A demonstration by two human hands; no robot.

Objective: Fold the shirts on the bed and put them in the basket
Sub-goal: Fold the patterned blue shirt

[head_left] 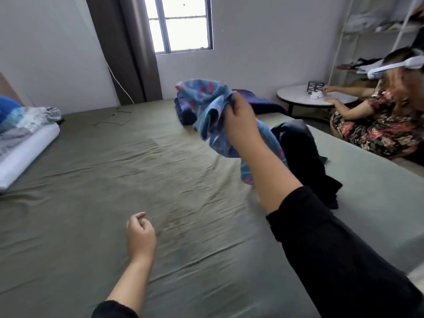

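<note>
My right hand (239,121) grips a crumpled blue shirt with pink and red print (206,106), held up above the far right part of the bed (114,180); the cloth hangs down past my wrist. A black garment (300,152) lies bunched on the bed just right of my forearm. Behind the lifted shirt sits a dark navy pile of clothes (259,102). My left hand (140,237) hovers low over the olive sheet, fingers loosely curled, holding nothing. No basket is in view.
A white pillow with a blue and grey blanket (25,131) lies at the left edge. A cable (114,118) trails near the wall. Another person (378,115) sits at the right by a round white table (305,97); shelves stand behind.
</note>
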